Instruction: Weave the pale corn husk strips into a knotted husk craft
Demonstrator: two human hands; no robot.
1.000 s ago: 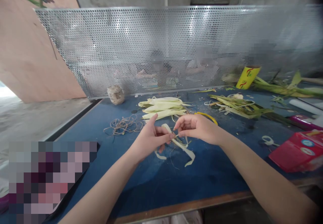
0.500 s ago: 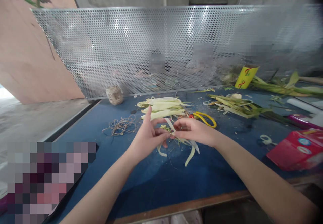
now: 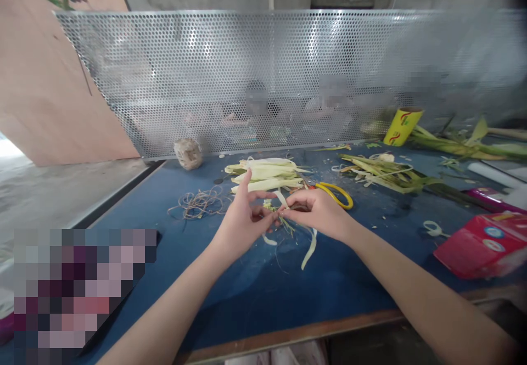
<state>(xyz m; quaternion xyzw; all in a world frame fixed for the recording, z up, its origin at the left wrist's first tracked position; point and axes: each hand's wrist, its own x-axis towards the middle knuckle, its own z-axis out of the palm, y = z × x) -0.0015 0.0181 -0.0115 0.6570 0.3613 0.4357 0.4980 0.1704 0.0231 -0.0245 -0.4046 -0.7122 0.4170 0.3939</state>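
Note:
My left hand (image 3: 242, 222) and my right hand (image 3: 319, 211) meet above the blue table (image 3: 255, 293), both pinching a small bundle of pale corn-husk strips (image 3: 284, 219). My left index finger points up while the thumb and other fingers pinch. Loose ends of the strips (image 3: 309, 250) hang down toward the table. A pile of pale husk leaves (image 3: 265, 174) lies just behind my hands. Yellow-handled scissors (image 3: 335, 192) lie right behind my right hand.
A tangle of brown twine (image 3: 200, 203) and a twine ball (image 3: 188, 153) sit at left rear. Green husk scraps (image 3: 387, 173), a yellow cup (image 3: 403, 126), a red box (image 3: 483, 244) and white scissors (image 3: 436, 228) lie to the right. A perforated metal screen (image 3: 288, 74) closes the back.
My hands have drawn closer together and shifted slightly away from me, gathering the strips into a tighter bundle; the scissors, hidden a second ago, now show behind my right hand.

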